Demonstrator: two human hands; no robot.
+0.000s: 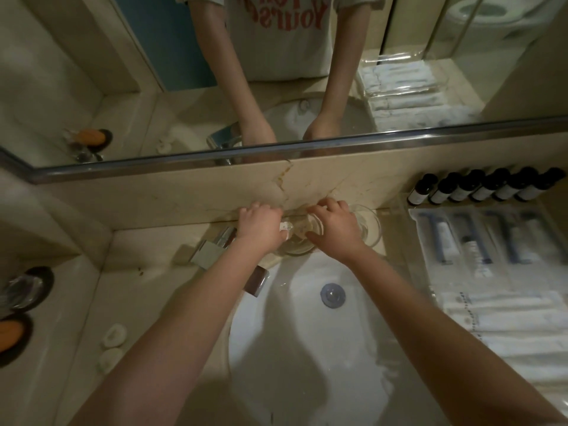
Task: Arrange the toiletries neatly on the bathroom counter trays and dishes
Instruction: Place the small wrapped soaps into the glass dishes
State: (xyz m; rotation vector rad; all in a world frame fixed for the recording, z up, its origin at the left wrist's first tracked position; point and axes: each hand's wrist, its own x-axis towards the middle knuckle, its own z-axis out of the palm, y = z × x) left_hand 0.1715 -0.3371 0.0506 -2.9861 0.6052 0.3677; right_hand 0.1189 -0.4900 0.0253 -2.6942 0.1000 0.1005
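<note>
Both hands meet at the back wall, behind the white sink (307, 348). Right hand (333, 229): fingers curled over the rim of a clear glass dish (302, 245). Left hand (261, 224): curled at the dish's left edge, its grip hidden. A second glass dish (373, 224) sits just right of it. Chrome faucet (215, 244) left of the hands. Far right: a row of dark bottles (485, 189), then a clear tray (413, 241) of packaged toothbrushes, with folded white towels (507, 327) nearer. Far left: an orange soap (10, 333) on a black dish.
</note>
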